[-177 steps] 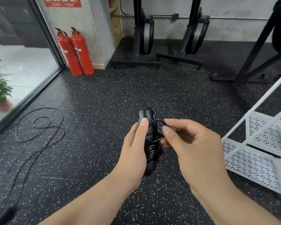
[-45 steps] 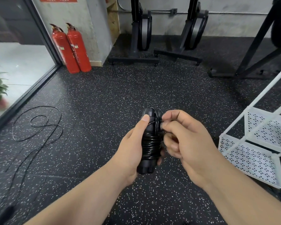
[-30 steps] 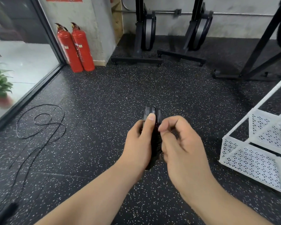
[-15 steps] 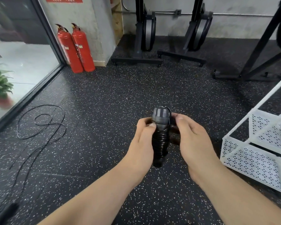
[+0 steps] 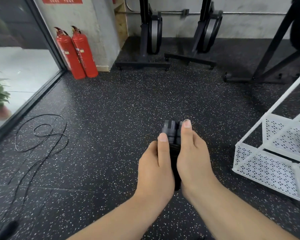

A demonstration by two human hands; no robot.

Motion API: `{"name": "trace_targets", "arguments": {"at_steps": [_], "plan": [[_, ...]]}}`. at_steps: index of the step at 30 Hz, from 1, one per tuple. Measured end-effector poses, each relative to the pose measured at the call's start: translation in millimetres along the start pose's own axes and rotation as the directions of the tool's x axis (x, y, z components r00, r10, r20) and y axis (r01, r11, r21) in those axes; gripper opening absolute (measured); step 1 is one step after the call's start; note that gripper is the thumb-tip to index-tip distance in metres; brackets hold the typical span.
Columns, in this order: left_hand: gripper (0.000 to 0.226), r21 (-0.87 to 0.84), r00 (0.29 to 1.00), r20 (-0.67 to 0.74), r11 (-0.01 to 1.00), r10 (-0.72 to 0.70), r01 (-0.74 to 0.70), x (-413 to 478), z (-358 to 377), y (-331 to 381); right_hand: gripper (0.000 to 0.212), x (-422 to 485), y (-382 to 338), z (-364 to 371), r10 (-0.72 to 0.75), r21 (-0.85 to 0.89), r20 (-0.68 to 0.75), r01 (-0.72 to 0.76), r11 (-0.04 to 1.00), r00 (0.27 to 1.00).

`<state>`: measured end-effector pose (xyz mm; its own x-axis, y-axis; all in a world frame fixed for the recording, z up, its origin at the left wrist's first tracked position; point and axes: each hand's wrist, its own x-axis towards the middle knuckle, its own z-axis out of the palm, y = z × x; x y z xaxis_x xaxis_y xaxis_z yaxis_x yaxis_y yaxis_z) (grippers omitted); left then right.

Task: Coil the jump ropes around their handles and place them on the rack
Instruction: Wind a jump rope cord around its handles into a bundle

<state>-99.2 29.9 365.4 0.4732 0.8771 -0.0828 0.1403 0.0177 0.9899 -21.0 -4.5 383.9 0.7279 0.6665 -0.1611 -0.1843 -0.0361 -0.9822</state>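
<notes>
- Just to the left of the white perforated rack (image 5: 267, 172), I am holding the coiled jump rope (image 5: 170, 130) upright above the floor. Its two black handles are sitting side by side, with the cord wound round them lower down.
- My left hand (image 5: 156, 163) is gripping the bundle on the side away from the rack, thumb lying along one handle. My right hand (image 5: 192, 158) is gripping it on the rack side, thumb reaching up to the cap.
- Half a second ago my right fingers were fiddling with the cord near the caps. Now they are no longer threading anything, and both hands are simply squeezing the bundle together.
- I am reading this as the coiling being finished, so this rope is ready to go across to the rack.
- A second jump rope (image 5: 42, 135) is lying loose on the floor, well away from the rack beyond my left hand, not yet coiled.
- Dark things are sitting in the rack's trays; I cannot tell what they are.
- A red wall sign (image 5: 61, 0) is showing pale characters, cropped and too blurred to read. The labels on the two fire extinguishers (image 5: 76, 52) are too small, and I am seeing no brand on the handles.
</notes>
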Motion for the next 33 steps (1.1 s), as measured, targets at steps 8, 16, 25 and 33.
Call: {"name": "trace_targets", "arguments": {"at_steps": [8, 16, 25, 33], "plan": [[0.063, -0.027, 0.979, 0.079, 0.982, -0.185, 0.188, 11.8, 11.5, 1.2, 0.056, 15.1, -0.9, -7.2, 0.029, -0.159, -0.067, -0.040, 0.987, 0.997], [0.057, -0.161, 0.937, 0.083, 0.923, -0.341, 0.350, 21.2, 39.1, 28.2, 0.044, 22.8, -17.9, -40.0, 0.042, -0.128, -0.107, -0.055, 0.990, 0.993], [0.044, -0.162, 0.892, 0.192, 0.883, -0.409, 0.440, -5.6, 85.0, 45.5, 0.038, 7.2, -13.8, -101.2, -0.208, -0.440, -0.162, 0.118, 0.890, 0.965], [0.050, -0.061, 0.870, 0.284, 0.898, -0.403, 0.436, -25.0, 145.7, 37.8, 0.048, 5.3, -13.8, -174.6, -0.190, -0.514, -0.195, 0.065, 0.856, 0.962]]}}
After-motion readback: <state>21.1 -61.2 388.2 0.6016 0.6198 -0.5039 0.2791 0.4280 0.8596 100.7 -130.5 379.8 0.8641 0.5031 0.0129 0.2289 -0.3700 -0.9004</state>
